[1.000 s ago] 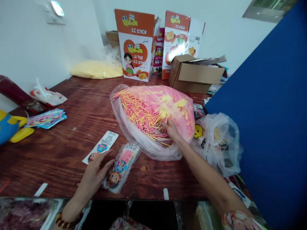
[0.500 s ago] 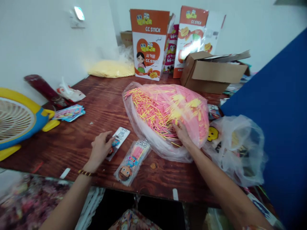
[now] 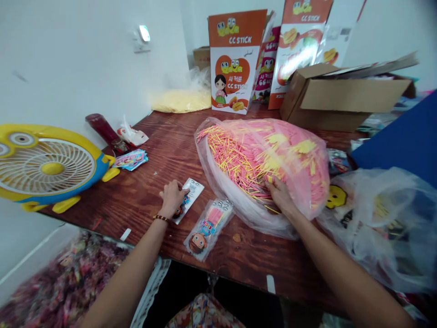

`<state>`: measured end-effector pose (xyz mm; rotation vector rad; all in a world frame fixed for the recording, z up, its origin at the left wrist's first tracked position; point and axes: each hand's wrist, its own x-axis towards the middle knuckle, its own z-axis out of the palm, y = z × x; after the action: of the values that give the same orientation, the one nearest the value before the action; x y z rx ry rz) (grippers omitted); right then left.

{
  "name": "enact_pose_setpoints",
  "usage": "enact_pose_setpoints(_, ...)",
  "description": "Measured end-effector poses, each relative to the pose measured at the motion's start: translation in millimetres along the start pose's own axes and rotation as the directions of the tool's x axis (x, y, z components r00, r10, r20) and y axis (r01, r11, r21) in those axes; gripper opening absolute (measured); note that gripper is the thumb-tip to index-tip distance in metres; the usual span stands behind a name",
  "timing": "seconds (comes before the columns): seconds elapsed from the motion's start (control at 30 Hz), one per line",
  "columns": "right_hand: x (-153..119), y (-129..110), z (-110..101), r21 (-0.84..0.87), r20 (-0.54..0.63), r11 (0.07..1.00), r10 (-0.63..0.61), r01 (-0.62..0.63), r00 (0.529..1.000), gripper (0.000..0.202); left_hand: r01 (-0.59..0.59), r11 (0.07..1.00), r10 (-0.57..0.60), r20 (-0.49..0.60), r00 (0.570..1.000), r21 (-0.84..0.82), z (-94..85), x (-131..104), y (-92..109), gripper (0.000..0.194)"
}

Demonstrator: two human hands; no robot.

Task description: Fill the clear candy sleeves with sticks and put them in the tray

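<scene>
A large clear bag (image 3: 211, 168) of thin pink and yellow sticks (image 3: 235, 159) lies open on the dark red wooden table. My right hand (image 3: 280, 197) reaches in at its mouth, thumb and fingers closed on some sticks. My left hand (image 3: 172, 197) rests on a small printed packet (image 3: 193, 191), its fingers bent over the packet's left edge. Between the hands, nearer the table's front, lies another clear packet (image 3: 206, 230) with a cartoon face and pink sticks inside.
A yellow and blue fan (image 3: 53, 168), a dark red bottle (image 3: 102, 128) and blue packets (image 3: 131, 159) are at left. Tall cartons (image 3: 232, 64) and an open brown box (image 3: 341, 98) stand behind. A clear plastic bag (image 3: 385, 223) lies at right.
The view has swung left, so everything sits further right and more of the fan shows. Both hands keep nearly the same places, left at the packet and right in the sticks.
</scene>
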<state>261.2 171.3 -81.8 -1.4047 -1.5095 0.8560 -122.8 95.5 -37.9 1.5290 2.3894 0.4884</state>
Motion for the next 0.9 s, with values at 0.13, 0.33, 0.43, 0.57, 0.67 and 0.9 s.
enact_pose_setpoints(0.13, -2.5, -7.7, -1.5, 0.106, -0.032, 0.994, 0.027, -0.023, 0.999, 0.024, -0.046, 0.994, 0.047, 0.007, 0.999, -0.101, -1.4, 6.6, -8.2, 0.020)
enact_pose_setpoints(0.33, -1.5, -6.5, 2.4, 0.122, 0.007, 0.989, 0.077, -0.078, 0.997, 0.024, -0.225, 0.972, 0.218, -0.106, 0.970, -0.062, 2.9, 10.1, -21.8, 0.027)
enact_pose_setpoints(0.43, -0.9, -8.2, 1.9, 0.148, 0.011, 0.986, 0.079, -0.080, 0.997, 0.026, -0.260, 0.965, 0.261, -0.157, 0.952, 0.029, 3.5, 10.1, -23.5, 0.032)
enact_pose_setpoints(0.57, -1.8, -13.6, -0.2, 0.163, 0.013, 0.983, 0.080, -0.081, 0.997, 0.024, -0.278, 0.954, 0.294, -0.166, 0.941, 0.113, -2.0, 9.1, -18.8, 0.028)
enact_pose_setpoints(0.67, -3.2, -18.2, -0.8, 0.164, 0.021, 0.983, 0.081, -0.083, 0.996, 0.024, -0.293, 0.946, 0.314, -0.170, 0.934, 0.139, -10.8, 7.8, -12.6, 0.027)
enact_pose_setpoints(0.9, -3.6, -28.7, -0.7, 0.219, 0.024, 0.971, 0.090, -0.093, 0.996, 0.028, -0.302, 0.924, 0.270, -0.158, 0.950, -0.235, -26.1, 6.6, -8.8, 0.028)
